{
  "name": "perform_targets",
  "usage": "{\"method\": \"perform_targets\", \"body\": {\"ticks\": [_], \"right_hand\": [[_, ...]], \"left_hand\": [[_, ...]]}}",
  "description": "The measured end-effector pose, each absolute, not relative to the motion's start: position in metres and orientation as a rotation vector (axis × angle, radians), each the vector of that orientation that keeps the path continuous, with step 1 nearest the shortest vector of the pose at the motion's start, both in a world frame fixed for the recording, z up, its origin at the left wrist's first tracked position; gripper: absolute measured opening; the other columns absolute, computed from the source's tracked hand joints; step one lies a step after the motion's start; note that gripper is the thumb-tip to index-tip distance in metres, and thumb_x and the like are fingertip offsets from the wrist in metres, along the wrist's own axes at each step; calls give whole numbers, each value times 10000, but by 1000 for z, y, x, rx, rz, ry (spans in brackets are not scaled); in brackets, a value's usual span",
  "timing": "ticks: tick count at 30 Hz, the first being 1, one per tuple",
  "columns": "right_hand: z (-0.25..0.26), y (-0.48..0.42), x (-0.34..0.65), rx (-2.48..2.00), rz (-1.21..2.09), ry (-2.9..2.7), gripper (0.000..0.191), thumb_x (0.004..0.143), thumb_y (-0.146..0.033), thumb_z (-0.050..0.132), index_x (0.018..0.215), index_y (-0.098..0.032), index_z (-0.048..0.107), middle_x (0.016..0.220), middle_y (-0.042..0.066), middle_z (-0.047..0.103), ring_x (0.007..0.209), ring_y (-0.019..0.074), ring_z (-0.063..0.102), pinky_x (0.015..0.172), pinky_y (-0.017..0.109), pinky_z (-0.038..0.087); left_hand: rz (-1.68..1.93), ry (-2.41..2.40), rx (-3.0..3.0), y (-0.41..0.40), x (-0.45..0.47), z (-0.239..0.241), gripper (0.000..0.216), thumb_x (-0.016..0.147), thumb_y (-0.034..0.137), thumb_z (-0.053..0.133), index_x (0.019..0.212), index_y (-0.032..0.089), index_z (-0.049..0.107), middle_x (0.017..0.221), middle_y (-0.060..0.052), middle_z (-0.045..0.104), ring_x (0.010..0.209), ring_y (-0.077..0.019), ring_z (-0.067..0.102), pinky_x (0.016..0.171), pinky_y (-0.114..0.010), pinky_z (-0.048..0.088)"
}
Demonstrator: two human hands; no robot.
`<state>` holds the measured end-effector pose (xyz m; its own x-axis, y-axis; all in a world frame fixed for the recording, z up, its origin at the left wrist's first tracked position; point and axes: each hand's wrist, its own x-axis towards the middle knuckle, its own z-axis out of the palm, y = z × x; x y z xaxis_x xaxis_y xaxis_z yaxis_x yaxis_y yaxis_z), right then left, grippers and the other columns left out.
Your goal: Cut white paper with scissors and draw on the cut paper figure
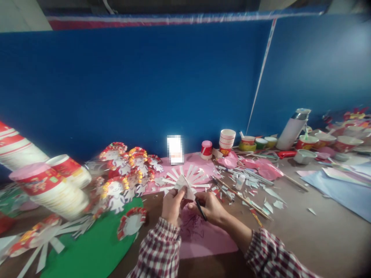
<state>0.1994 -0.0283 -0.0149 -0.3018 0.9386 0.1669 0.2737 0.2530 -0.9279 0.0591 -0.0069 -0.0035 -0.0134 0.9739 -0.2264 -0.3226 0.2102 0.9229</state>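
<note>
My left hand (173,205) pinches a small folded piece of white paper (182,182) between thumb and fingers. Close on its right, my right hand (212,207) is closed around black-handled scissors (200,209); the blades are mostly hidden at the paper's lower edge. Behind both hands, a paper cup cut into fanned white strips (199,175) lies on pink paper. Below them is a pink sheet (211,245) with dark drawn lines.
At left stand stacked paper cups (58,193) and a green sheet (95,247), with decorated paper figures (114,191) behind. Paper scraps (257,189), a wooden stick (246,199), several cups and a white bottle (292,131) lie or stand to the right. A blue partition (145,85) rises behind.
</note>
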Motion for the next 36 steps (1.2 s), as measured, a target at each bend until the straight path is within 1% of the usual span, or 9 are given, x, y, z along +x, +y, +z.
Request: {"method": "perform_targets", "body": {"ticks": [4,7,11,14,19,25,30,36], "right_hand": [[-16,-29,200,-1100,1098,-1725,405,728,-438,632,586,-158,376,547,-65,258,517,64,242,440,189,178],[-18,-29,200,-1100,1107,-1714,404,725,-441,635,590,-157,382,546,-65,252,518,64,235,440,192,169],[-21,-29,199,-1074,1142,-1694,382,736,-455,619,617,-149,423,565,-59,264,526,67,238,448,193,177],[-23,-28,198,-1074,1137,-1689,380,737,-475,609,634,-141,460,574,-53,284,533,70,248,457,194,193],[-21,-29,197,-1106,1103,-1697,406,726,-504,605,619,-133,476,571,-49,302,531,71,253,458,194,205],[-17,-30,197,-1101,1133,-1685,385,734,-471,608,614,-135,464,557,-51,287,521,68,251,447,190,179],[-19,-31,196,-1112,1094,-1701,373,743,-442,607,602,-137,445,556,-52,272,520,65,235,444,193,168],[-22,-30,196,-1161,1076,-1709,423,739,-517,572,596,-142,438,561,-45,280,524,70,236,442,194,195]], "left_hand": [[1200,1132,848,-7,58,-8,289,601,419,703,639,150,603,561,-15,634,507,-159,586,501,-257,450],[1207,1184,904,-6,56,-10,299,597,434,694,647,149,620,538,-11,622,489,-151,570,480,-244,419],[1228,1248,956,-5,55,-14,307,590,447,690,655,151,639,488,7,591,479,-143,557,468,-233,386],[1254,1269,974,-5,55,-15,312,590,450,689,655,148,644,490,4,594,483,-139,553,472,-231,376],[1256,1264,952,-7,57,-12,317,588,450,693,645,142,644,521,-18,619,489,-140,554,475,-235,377],[1252,1255,903,-9,59,-8,299,577,433,704,630,146,639,521,-19,623,484,-143,561,466,-236,388],[1248,1225,871,-9,59,-7,285,571,413,713,631,148,630,542,-24,635,503,-153,582,475,-238,412],[1238,1123,790,-10,61,-6,272,578,394,718,625,148,611,553,-19,635,502,-152,585,493,-250,449]]}}
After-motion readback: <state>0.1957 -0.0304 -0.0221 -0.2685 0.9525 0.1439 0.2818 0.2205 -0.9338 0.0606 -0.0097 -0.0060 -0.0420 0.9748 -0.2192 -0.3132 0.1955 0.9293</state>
